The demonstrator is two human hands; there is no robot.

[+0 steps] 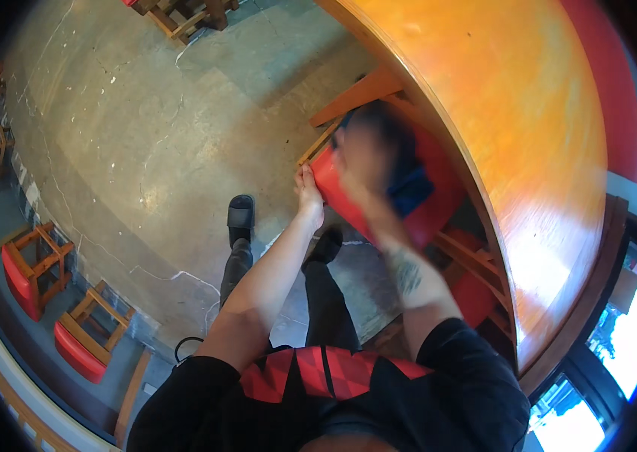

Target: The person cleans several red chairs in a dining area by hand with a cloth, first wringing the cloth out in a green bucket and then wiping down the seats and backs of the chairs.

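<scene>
A red padded seat (443, 195) with a wooden frame stands partly under the edge of a wooden table (499, 113). My left hand (308, 192) grips the near left corner of this seat, with the thumb on top of the red padding. Over the seat, my right hand (366, 161) is blurred by motion and has a dark cloth (411, 189) in it. Part of the cloth lies bunched on the padding to the right of the hand. The blur hides how the right fingers are placed. The table edge covers the seat's far side.
A wooden table support (355, 96) juts out just beyond the seat. Another red seat (468, 299) sits under the table, nearer me. Several red-topped wooden stools (92, 330) lie tipped along the left side. The concrete floor (183, 130) is cracked. Windows (570, 407) are at lower right.
</scene>
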